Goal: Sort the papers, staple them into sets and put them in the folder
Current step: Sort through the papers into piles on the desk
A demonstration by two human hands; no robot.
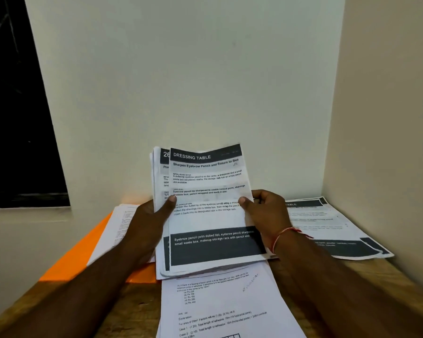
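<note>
At the left, the orange folder (73,259) lies flat under loose sheets. The stack of papers (159,181) is held upright, long axis vertical, its left edge gripped by the left hand (147,223). The top sheet (206,215) is pinched at its right edge by the right hand (266,213), which is nearer the matching pile (332,225) on the right.

Stack of papers (205,206) held up over mid-table (381,286), left hand (147,223) gripping its left edge, right hand (266,211) its right edge; front sheet sits offset to the right of those behind. Below and nearer, a sheaf of sheets (230,306) lies flat. Folder (78,257) lies left with a pile of pages (115,230) on it; printed sheets (332,228) lie right, in the wall corner.
</note>
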